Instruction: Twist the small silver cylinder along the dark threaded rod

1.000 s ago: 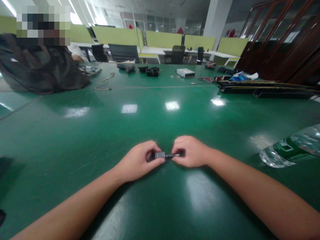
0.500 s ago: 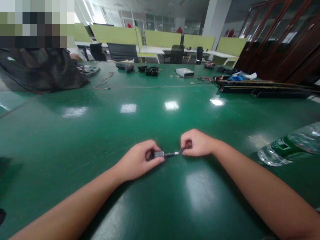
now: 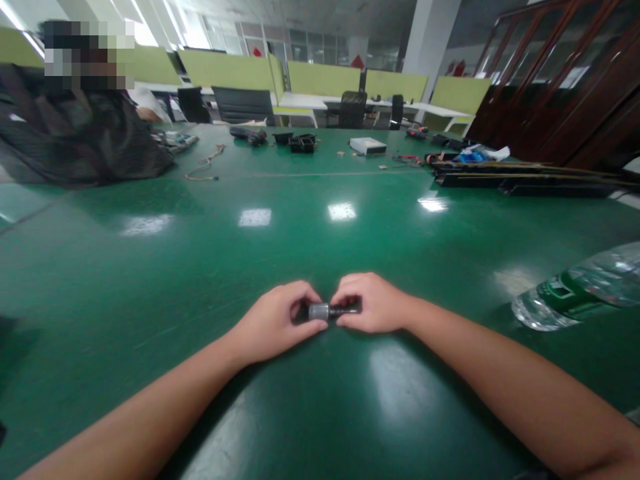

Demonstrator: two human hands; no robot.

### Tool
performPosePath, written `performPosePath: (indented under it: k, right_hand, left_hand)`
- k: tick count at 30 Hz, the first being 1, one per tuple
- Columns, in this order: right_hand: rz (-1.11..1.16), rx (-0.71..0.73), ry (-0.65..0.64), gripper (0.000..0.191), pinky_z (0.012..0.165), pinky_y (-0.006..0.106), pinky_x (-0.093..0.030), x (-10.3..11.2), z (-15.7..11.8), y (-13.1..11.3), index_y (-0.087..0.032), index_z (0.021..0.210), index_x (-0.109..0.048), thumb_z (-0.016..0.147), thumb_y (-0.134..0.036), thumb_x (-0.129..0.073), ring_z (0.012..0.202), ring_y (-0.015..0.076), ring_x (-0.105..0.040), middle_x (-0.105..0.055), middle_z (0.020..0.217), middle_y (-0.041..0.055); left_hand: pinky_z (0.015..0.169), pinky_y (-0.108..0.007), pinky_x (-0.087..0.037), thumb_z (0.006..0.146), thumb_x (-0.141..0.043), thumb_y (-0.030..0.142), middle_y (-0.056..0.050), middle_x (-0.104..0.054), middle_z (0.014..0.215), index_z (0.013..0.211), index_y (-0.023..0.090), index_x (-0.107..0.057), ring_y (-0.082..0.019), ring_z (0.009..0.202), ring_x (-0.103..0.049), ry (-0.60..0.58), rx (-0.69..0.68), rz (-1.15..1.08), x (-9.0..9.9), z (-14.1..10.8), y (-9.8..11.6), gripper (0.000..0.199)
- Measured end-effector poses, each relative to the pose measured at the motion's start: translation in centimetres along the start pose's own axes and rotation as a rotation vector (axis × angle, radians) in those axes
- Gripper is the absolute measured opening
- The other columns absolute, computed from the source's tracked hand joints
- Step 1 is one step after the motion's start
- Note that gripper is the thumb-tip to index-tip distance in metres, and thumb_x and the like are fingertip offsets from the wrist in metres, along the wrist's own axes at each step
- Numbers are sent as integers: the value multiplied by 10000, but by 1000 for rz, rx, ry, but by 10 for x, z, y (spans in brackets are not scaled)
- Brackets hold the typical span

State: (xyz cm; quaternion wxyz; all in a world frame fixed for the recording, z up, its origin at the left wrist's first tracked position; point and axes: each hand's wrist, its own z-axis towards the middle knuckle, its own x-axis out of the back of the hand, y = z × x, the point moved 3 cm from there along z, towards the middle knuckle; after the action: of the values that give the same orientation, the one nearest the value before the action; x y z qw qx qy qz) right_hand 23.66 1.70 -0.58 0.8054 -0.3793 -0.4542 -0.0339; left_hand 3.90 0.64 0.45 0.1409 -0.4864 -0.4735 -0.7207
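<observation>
Low over the green table (image 3: 300, 253), my left hand (image 3: 280, 320) grips a small grey metal cylinder (image 3: 319, 311) between thumb and fingers. A thin dark shaft (image 3: 345, 310) sticks out of the cylinder toward the right. My right hand (image 3: 373, 303) has its thumb and fingertips around this shaft, close beside the cylinder. Whatever small part sits between the right fingertips is too small and dark to tell.
A clear bottle with a green label (image 3: 570, 293) lies at the right. Farther back are black rails (image 3: 530, 181), a white box (image 3: 367, 145), black parts (image 3: 301, 143), a cable (image 3: 203, 170) and a dark bag (image 3: 85, 140). A person is behind the bag.
My right hand has moved left along the shaft, up to the cylinder. My left hand has kept its hold in nearly the same place.
</observation>
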Motion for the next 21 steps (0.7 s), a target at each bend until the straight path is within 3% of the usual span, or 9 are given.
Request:
performPosePath:
  k: [3,11,21]
  right_hand:
    - [-21,8,45,127,694,249,-442,1,-1,1,-161,867,-707,742,-162,-732,745,143,-587,-660,792,18]
    - [-65,104,57,75,718,276,-444,-1,-1,1,-163,863,-717,847,-224,-675,737,155,-585,-666,770,35]
    - [-126,119,44,76,729,289,-438,-2,-1,0,-171,846,-706,824,-241,-688,742,162,-586,-661,760,29]
  left_hand:
    - [575,-241,-350,804,-694,433,19,-571,701,903,189,-646,-154,642,-522,3,19,10,0,0,-1,267]
    - [573,-247,-341,818,-674,460,20,-564,690,893,186,-635,-156,631,-521,2,22,33,-1,1,-2,287]
    - [573,-250,-342,816,-676,439,20,-566,690,880,183,-632,-154,625,-518,6,23,31,0,0,0,267]
